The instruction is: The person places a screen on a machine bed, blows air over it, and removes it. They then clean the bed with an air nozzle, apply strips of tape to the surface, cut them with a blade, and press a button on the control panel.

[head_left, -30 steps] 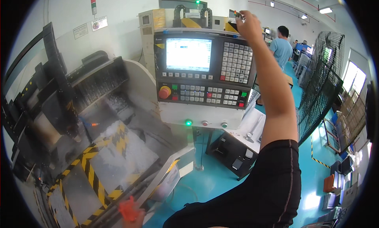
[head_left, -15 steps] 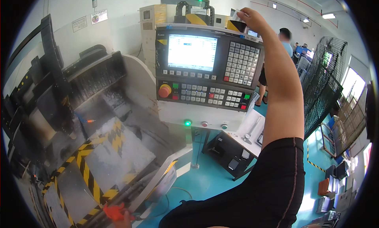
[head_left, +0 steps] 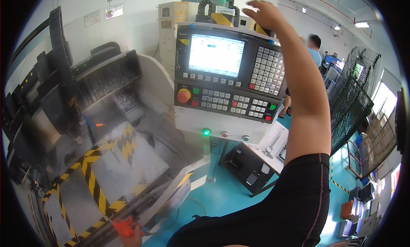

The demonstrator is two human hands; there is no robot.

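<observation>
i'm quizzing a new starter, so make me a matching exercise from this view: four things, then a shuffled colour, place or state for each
1. Handheld tool
2. Right hand
3. Screen
4. Floor

A. Lit, mostly white
B. Blue-green
C. In the left hand
D. Raised, by the upper edge of the control panel in the picture

Pairs: 1-C, 2-D, 3-A, 4-B

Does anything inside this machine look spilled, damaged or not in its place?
Yes, possibly: patchy whitish residue covers part of the machine bed, beside striped tape, beyond the orange tool in the left hand. It resembles spilled dust or dried coolant. I see no clear damage.
</observation>
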